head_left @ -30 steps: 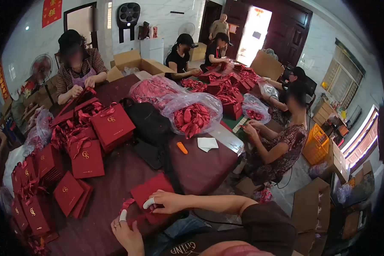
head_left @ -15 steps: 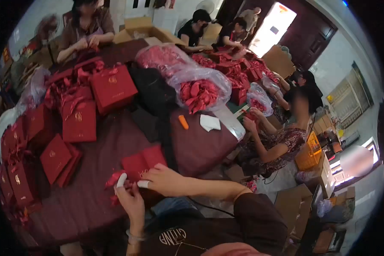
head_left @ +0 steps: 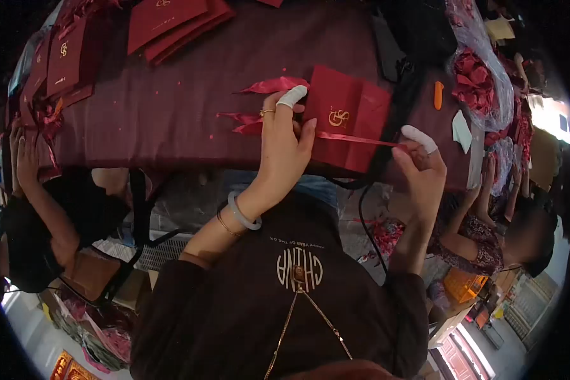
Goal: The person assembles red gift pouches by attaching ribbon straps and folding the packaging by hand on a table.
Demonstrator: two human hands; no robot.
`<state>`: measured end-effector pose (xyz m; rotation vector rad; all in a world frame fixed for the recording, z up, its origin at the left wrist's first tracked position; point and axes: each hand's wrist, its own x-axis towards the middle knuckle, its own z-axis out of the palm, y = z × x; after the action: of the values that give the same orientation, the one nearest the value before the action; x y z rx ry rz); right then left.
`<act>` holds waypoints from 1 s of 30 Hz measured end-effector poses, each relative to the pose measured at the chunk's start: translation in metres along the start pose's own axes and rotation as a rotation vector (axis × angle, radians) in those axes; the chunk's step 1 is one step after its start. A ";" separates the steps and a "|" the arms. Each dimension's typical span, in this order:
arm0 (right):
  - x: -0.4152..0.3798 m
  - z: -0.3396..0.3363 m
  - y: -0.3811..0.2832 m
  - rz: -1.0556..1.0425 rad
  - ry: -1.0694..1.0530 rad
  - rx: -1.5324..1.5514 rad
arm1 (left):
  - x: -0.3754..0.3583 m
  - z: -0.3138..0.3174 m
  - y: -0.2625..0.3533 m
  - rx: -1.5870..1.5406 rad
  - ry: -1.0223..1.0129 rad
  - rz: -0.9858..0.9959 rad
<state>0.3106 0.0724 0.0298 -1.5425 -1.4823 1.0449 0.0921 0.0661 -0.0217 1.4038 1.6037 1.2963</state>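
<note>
A flat dark red gift bag (head_left: 351, 120) with a gold logo lies at the near edge of the maroon table (head_left: 171, 107). My left hand (head_left: 284, 142) presses on the bag's left side, a white cot on its fingertip. A red ribbon (head_left: 354, 138) runs taut from the bag to my right hand (head_left: 422, 166), which pinches the ribbon's end; it too wears a white finger cot. Loose ribbon ends (head_left: 259, 88) trail left of the bag.
Stacks of flat red bags (head_left: 171, 19) lie at the table's far left. A clear plastic sack of red ribbons (head_left: 484, 76), an orange object (head_left: 439, 95) and white paper (head_left: 462, 132) sit at right. Other people sit at left (head_left: 38, 209) and right (head_left: 487, 234).
The camera has tipped sharply down toward my lap. My right hand has pulled away to the right, drawing the ribbon taut, while my left hand moved onto the bag.
</note>
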 end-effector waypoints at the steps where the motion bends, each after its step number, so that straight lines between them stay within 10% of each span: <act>1: 0.002 -0.007 0.004 0.044 0.016 0.082 | 0.000 0.001 0.001 0.006 -0.017 0.005; 9: 0.014 -0.011 0.052 -0.027 -0.060 1.025 | 0.002 0.003 -0.002 0.156 0.010 0.091; 30: 0.029 0.087 -0.007 -0.090 -0.246 0.457 | 0.008 -0.024 0.004 -0.382 -0.075 -0.222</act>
<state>0.2282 0.0996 0.0002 -1.0466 -1.3353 1.4409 0.0696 0.0672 -0.0088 0.9999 1.3324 1.3147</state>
